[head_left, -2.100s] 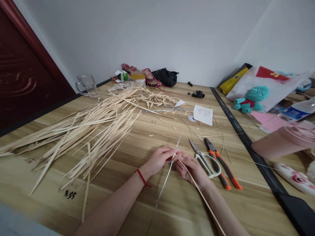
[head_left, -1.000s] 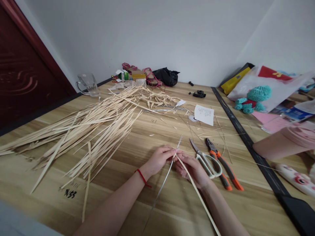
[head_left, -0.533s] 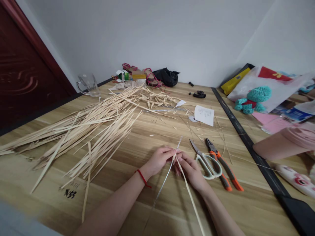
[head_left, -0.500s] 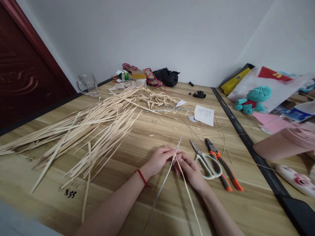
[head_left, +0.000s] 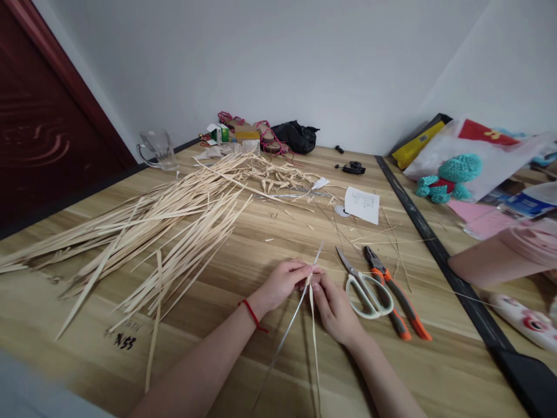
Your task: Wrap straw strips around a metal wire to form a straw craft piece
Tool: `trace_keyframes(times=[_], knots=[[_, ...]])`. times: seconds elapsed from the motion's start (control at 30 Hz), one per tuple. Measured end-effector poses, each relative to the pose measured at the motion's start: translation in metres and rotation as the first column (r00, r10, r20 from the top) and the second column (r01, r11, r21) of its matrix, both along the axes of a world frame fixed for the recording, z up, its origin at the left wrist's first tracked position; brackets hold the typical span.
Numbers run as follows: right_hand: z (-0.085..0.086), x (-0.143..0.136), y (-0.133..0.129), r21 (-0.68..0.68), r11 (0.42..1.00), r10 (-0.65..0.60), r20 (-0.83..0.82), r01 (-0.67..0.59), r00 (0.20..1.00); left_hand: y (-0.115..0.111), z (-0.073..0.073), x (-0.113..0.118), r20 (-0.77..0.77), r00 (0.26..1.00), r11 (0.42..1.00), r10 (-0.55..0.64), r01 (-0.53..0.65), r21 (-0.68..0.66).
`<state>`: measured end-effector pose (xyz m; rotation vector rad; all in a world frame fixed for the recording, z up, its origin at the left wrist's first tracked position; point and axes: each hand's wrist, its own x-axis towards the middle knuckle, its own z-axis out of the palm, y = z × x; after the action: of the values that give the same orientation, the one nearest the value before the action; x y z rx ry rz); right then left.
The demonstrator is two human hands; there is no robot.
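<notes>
Two hands meet over the wooden table, close together. My left hand (head_left: pixel 285 284), with a red string on its wrist, pinches some thin metal wires (head_left: pixel 289 326) where a pale flat strip is wrapped around them. The wires run from above my fingertips down toward me. My right hand (head_left: pixel 334 305) is closed at the same wrapped spot, its fingertips on the pale strip (head_left: pixel 314 342), whose long tail hangs toward me. The exact hold of the fingertips is partly hidden. Just right of my right hand lie white-handled scissors (head_left: pixel 369 296) and orange-and-grey pliers (head_left: pixel 398 293).
Piles of pale strips (head_left: pixel 174 220) cover the table's left side. A glass mug (head_left: pixel 157 151) stands behind them. At the back are a black plastic bag (head_left: pixel 296 136) and a paper note (head_left: pixel 362 204). To the right are a teal crocheted toy (head_left: pixel 456 171) and a pink roll (head_left: pixel 500 252).
The strip's tail has swung left and now hangs nearly straight down, closer to the wires. My right hand has shifted slightly; my left hand stays nearly in place.
</notes>
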<state>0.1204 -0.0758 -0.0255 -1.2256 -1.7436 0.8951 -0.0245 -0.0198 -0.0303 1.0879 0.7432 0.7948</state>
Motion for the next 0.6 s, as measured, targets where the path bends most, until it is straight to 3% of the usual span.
trace_keyframes(times=[0.27,0.6], knots=[[-0.0014,-0.0037,0.0004,0.037,0.999,0.003,0.037,-0.005,0.999,-0.0001,0.0016,0.0,-0.024,1.0,0.999,0.01,-0.01,0.031],[-0.0039,-0.0059,-0.0001,-0.004,1.0,-0.014,-0.046,0.014,0.999,-0.0005,0.0022,-0.0001,-0.023,0.999,0.998,0.027,-0.026,0.06]])
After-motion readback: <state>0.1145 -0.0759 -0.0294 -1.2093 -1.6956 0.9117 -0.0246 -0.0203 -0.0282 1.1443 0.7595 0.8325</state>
